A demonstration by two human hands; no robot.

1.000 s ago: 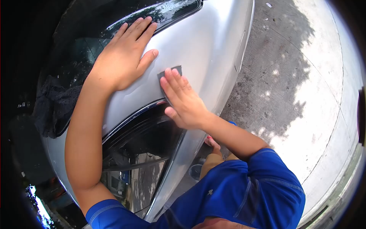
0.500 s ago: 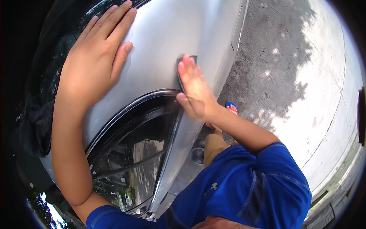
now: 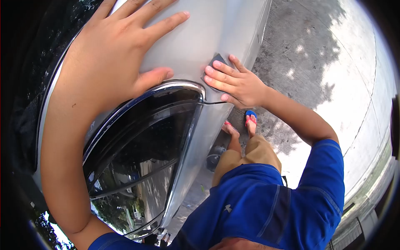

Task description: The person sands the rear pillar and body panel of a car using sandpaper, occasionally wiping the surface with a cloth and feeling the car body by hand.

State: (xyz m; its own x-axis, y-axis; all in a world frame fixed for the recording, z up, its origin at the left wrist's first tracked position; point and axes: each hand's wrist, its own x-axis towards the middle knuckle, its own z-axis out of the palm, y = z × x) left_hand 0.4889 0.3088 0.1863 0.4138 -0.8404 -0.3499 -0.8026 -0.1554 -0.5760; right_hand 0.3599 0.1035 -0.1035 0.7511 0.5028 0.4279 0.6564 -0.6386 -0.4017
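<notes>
My left hand (image 3: 116,54) lies with spread fingers on the silver-grey car panel (image 3: 187,46), above the curved window trim. It holds nothing, and its fingertips reach past the top edge of view. Beneath the fingers of my right hand (image 3: 239,85) is a dark grey piece of sandpaper (image 3: 218,59), pressed against the panel near the window's pointed corner. Much of the sheet is hidden by those fingers; one corner sticks out above them. The panel looks dull and matte around it.
The dark side window (image 3: 141,137) with its chrome trim (image 3: 183,83) lies below the hands and reflects trees. Dark glass borders the panel on the left. My feet in flip-flops (image 3: 251,114) stand beside the car on concrete ground (image 3: 300,83), partly in shade.
My right hand has turned and shifted slightly right with the sandpaper, its fingers now pointing left. My left hand has slid and spread its fingers wider. The view has moved slightly.
</notes>
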